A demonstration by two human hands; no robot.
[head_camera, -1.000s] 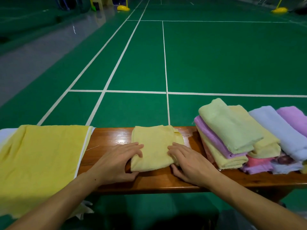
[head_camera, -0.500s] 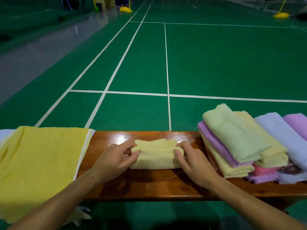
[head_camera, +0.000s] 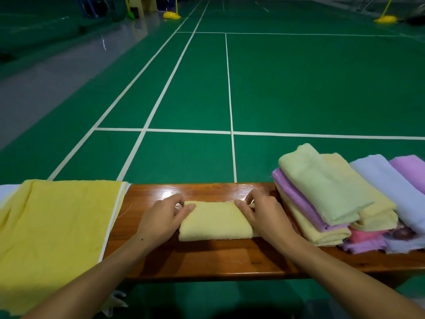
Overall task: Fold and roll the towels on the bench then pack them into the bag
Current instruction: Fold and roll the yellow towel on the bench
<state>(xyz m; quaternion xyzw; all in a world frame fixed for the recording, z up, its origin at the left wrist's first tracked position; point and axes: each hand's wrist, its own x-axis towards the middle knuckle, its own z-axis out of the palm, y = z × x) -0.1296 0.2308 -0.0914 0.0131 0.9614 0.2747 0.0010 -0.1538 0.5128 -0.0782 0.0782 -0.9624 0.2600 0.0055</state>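
A pale yellow towel (head_camera: 215,222), folded into a short thick band, lies across the middle of the wooden bench (head_camera: 207,261). My left hand (head_camera: 161,218) pinches its left end between thumb and fingers. My right hand (head_camera: 264,215) grips its right end the same way. To the right sits a pile of folded towels (head_camera: 326,194): light green on top, with purple, yellow, pink, pale blue and lilac ones around and under it. A large yellow cloth (head_camera: 53,231) with a white edge, possibly the bag, lies flat over the bench's left end.
The bench stands at the side of a green badminton court (head_camera: 299,88) with white lines. Yellow net-post bases (head_camera: 172,15) stand far off. A grey walkway (head_camera: 34,88) runs along the left.
The flat folded yellow towel has been rolled away from me into a narrower, thicker band. Both hands moved from lying on its sides to gripping its two ends near the far edge.
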